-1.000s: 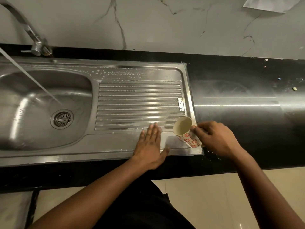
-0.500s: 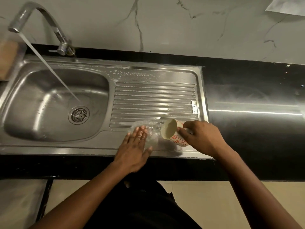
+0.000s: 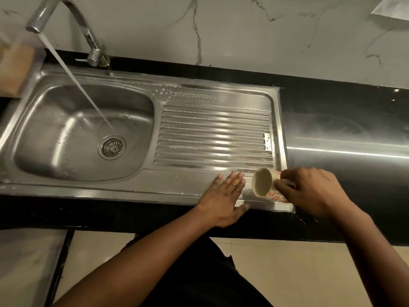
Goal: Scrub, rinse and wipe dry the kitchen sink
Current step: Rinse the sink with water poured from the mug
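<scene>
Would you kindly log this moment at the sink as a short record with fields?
left hand: flat, fingers straight, on the sink front ledge beside the cup
right hand: grips the cup
cup: floral, tipped sideways, mouth facing the left hand
tap: running, stream landing in the basin near the drain
drainboard: wet, droplets along its back edge
stage: rinsing, by my reading

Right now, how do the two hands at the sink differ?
The left hand lies flat, fingers straight, on the sink front ledge; the right hand curls round a floral cup. The left hand holds nothing; the right hand tips the cup sideways, mouth toward the left hand. Both are at the sink's near right corner.
</scene>
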